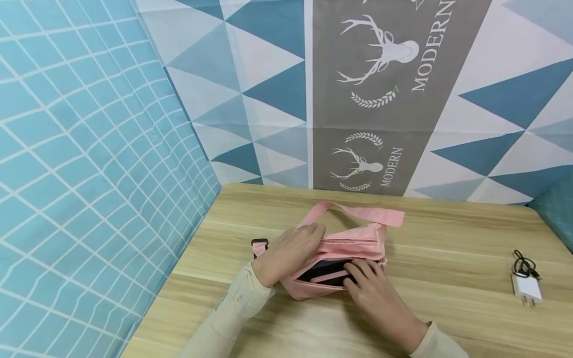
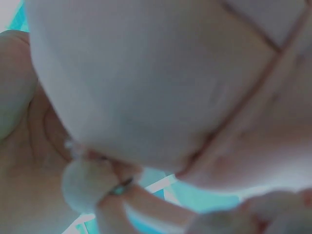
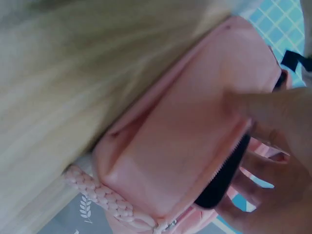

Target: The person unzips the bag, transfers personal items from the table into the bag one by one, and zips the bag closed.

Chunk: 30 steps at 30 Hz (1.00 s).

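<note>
A pink waist bag lies on the wooden table with its front zip compartment gaping. Inside shows a flat black thing with a pink edge, phone-like; its rounded black corner pokes out in the right wrist view. My left hand grips the bag's left upper part, fingers curled over the fabric. My right hand is at the opening's right end, fingers reaching inside and thumb against the outer front wall. Those fingertips are partly hidden. A braided pink zipper pull hangs at the bag's end.
The bag's wide pink strap loops out behind it, and a black buckle sticks out at left. Far right on the table lies a white charger plug with a coiled black cable. Patterned cloth walls stand behind and left.
</note>
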Each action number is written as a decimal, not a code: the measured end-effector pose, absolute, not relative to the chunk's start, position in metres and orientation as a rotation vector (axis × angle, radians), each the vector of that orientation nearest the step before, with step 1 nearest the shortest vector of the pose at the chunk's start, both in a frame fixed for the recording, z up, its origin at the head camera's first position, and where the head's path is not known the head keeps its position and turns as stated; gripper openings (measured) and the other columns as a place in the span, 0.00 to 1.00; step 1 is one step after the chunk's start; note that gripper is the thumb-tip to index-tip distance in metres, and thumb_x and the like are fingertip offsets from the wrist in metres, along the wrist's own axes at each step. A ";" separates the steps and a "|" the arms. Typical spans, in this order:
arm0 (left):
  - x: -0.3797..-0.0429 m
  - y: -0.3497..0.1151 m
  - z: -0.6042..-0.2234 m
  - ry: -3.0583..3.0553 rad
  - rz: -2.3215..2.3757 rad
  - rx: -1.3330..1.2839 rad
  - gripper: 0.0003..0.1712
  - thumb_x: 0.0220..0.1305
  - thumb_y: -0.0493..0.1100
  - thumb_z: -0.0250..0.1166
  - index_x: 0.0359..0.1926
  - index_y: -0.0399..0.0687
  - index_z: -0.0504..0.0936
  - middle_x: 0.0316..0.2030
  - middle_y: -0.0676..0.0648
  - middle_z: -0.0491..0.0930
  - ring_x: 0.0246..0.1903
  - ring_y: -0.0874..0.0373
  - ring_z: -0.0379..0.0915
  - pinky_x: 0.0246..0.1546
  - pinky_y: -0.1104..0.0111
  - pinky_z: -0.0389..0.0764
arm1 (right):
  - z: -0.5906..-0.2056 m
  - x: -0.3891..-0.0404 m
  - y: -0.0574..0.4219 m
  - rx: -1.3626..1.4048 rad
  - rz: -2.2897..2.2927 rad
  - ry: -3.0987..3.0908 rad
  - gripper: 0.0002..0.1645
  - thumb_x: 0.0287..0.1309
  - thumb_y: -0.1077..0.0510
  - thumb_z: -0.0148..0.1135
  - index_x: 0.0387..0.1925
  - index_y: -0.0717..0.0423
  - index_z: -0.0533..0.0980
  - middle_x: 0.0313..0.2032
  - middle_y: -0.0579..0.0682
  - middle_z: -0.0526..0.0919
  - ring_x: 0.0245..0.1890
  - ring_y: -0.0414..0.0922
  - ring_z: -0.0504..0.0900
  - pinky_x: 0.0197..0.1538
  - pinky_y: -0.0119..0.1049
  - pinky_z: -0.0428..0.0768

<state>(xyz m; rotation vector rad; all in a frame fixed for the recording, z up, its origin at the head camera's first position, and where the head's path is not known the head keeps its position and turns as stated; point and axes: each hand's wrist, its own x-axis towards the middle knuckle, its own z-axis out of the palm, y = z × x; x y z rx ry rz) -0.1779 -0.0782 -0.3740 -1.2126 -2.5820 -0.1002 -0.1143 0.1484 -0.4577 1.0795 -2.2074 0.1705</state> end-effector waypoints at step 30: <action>-0.174 -0.079 -0.365 -2.462 -0.031 -1.185 0.07 0.73 0.41 0.56 0.39 0.44 0.69 0.27 0.53 0.66 0.23 0.62 0.63 0.20 0.74 0.66 | -0.458 -0.095 0.147 1.096 0.170 -2.243 0.22 0.56 0.68 0.31 0.34 0.58 0.75 0.35 0.54 0.82 0.39 0.53 0.81 0.46 0.46 0.79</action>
